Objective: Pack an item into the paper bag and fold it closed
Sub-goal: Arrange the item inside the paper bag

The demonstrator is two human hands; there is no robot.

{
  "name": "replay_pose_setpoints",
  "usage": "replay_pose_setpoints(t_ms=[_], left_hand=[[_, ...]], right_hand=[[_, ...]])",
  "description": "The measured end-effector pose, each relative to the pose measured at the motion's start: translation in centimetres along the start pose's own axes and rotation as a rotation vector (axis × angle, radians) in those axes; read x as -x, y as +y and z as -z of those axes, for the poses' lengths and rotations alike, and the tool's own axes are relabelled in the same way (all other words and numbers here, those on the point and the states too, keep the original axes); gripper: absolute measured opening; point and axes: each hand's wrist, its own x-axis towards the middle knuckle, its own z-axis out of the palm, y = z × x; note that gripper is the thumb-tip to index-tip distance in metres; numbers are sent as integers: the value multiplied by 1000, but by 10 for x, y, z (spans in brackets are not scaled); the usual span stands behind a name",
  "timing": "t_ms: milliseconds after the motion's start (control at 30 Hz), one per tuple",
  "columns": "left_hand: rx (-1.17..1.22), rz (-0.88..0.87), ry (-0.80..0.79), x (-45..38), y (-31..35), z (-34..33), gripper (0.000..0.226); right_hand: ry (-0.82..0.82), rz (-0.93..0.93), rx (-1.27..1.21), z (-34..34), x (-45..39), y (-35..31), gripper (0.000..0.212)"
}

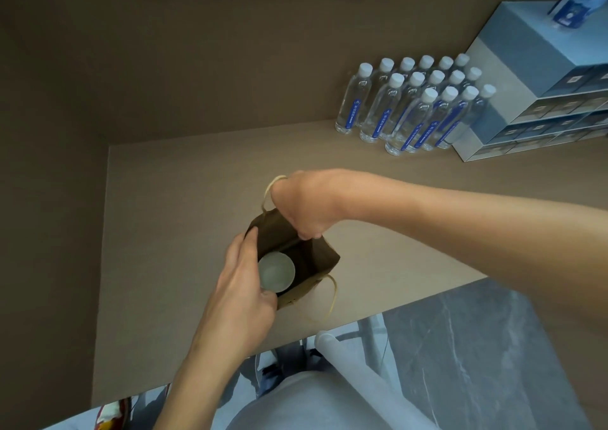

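Observation:
A small brown paper bag (320, 258) with twine handles stands open on the tan table (184, 199). My left hand (243, 281) grips a round grey-topped container (275, 271) that sits in the bag's mouth, at its near left side. My right hand (306, 206) pinches the far rim of the bag and holds it open. One handle loops up beside my right hand, the other hangs off the bag's near edge.
Several clear water bottles (411, 107) with white caps stand in rows at the back right. Stacked blue-grey boxes (543, 77) rise beside them. The table's near edge runs just below the bag, with a white chair frame (345, 357) under it.

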Motion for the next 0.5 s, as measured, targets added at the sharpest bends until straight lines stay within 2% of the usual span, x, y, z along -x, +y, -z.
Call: replay_pose_setpoints(t_ms=[33, 133, 267, 367, 500], left_hand=[[2, -2, 0, 0, -1, 0, 92], [-1, -9, 8, -3, -3, 1, 92], [29, -20, -13, -4, -4, 1, 92], [25, -5, -29, -5, -5, 0, 92], [31, 0, -30, -4, -7, -1, 91]], right_hand=[[29, 0, 13, 2, 1, 0, 20], [-81, 6, 99, -1, -5, -14, 25], [-52, 101, 168, -22, -20, -30, 29], [-40, 141, 91, -37, -32, -35, 31], [-30, 85, -65, -58, -48, -34, 35]])
